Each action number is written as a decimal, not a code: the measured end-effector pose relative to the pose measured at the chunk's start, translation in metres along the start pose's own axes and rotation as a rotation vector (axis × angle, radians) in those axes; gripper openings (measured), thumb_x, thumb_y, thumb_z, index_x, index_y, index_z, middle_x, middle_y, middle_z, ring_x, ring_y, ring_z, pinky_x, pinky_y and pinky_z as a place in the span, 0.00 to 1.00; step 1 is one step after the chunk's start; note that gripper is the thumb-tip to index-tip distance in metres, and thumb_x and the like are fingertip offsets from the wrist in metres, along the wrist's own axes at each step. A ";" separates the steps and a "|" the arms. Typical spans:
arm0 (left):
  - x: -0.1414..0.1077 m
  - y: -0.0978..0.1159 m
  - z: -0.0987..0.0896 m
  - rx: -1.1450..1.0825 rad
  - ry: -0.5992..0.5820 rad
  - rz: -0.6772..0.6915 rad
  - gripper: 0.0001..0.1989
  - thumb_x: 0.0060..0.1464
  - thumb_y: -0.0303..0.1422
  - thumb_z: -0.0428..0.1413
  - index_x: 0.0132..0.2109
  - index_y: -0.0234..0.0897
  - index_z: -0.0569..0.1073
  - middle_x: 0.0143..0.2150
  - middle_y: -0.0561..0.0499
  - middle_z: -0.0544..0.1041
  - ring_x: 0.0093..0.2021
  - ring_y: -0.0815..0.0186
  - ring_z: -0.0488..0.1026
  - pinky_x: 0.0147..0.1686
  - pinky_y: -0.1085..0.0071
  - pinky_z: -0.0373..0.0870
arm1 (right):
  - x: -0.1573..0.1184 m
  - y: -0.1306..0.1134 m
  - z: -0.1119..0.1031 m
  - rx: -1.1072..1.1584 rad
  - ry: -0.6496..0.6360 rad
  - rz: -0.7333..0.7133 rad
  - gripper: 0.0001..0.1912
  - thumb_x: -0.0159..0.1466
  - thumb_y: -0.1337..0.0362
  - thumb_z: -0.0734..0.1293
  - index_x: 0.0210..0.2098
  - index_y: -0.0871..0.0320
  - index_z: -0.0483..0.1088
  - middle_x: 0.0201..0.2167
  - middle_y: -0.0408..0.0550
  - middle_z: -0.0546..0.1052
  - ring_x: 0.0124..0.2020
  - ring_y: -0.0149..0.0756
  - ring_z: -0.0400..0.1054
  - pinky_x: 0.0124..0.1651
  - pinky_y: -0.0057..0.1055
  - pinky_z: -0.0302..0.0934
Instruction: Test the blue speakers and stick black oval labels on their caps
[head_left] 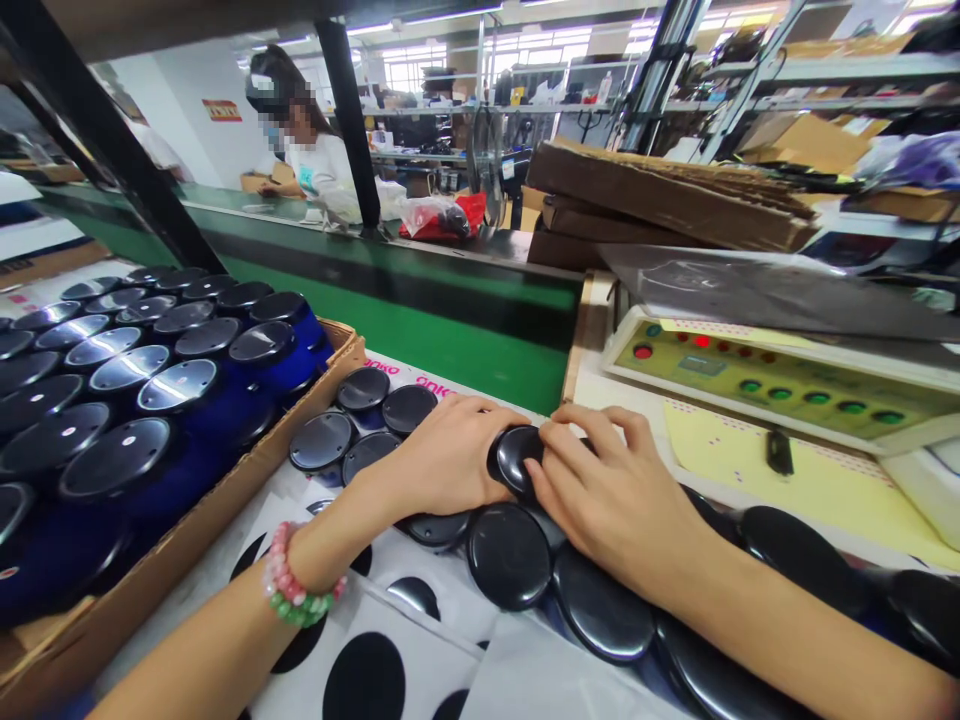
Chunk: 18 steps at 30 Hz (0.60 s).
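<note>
Between my two hands is a glossy black round lid (pixel 517 458). My left hand (pixel 456 450), with a beaded bracelet on the wrist, wraps its fingers round the lid's left side. On the right side, the curled fingers of my right hand (pixel 592 465) press against the same lid. What lies under the lid is hidden by my hands. More round black-topped pieces (pixel 508 555) stand just in front of my hands and run off to the right. Beyond my left forearm is a small group of matt black discs with holes (pixel 321 440).
A cardboard box (pixel 346 345) at the left holds many blue, black-based containers (pixel 124 455). White sheets with black circles (pixel 365 680) lie at the front. A control panel (pixel 780 375) stands right, beyond it stacked cardboard (pixel 660 200). A person (pixel 319 165) sits across the green belt (pixel 450 335).
</note>
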<state>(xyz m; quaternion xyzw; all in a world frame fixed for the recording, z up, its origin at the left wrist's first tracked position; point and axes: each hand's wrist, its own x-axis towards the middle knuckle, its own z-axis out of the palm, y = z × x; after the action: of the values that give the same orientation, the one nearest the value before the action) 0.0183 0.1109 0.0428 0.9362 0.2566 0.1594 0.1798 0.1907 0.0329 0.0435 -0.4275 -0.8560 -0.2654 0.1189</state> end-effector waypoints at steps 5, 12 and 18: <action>0.000 0.004 -0.007 0.094 -0.087 0.005 0.29 0.49 0.38 0.60 0.57 0.40 0.64 0.55 0.46 0.71 0.56 0.56 0.64 0.55 0.59 0.58 | 0.004 0.002 -0.001 0.053 -0.076 0.008 0.12 0.65 0.69 0.59 0.34 0.65 0.75 0.37 0.55 0.73 0.42 0.46 0.62 0.42 0.41 0.55; 0.002 0.012 -0.008 0.462 -0.215 0.070 0.32 0.56 0.39 0.54 0.65 0.41 0.53 0.53 0.40 0.71 0.54 0.51 0.66 0.52 0.51 0.59 | 0.007 0.034 -0.078 0.027 -0.248 0.069 0.13 0.67 0.62 0.59 0.42 0.62 0.72 0.39 0.57 0.74 0.42 0.47 0.66 0.40 0.42 0.59; -0.012 0.029 -0.044 0.443 -0.158 0.037 0.29 0.57 0.28 0.48 0.65 0.39 0.53 0.66 0.41 0.56 0.64 0.53 0.55 0.57 0.54 0.57 | -0.166 -0.020 -0.144 0.223 -0.087 0.377 0.19 0.60 0.52 0.65 0.51 0.42 0.67 0.34 0.48 0.78 0.27 0.45 0.72 0.24 0.41 0.58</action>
<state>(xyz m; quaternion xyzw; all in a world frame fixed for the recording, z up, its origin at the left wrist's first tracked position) 0.0033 0.0920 0.0918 0.9669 0.2533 0.0289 -0.0137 0.2718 -0.1682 0.0849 -0.5751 -0.7894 -0.1236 0.1758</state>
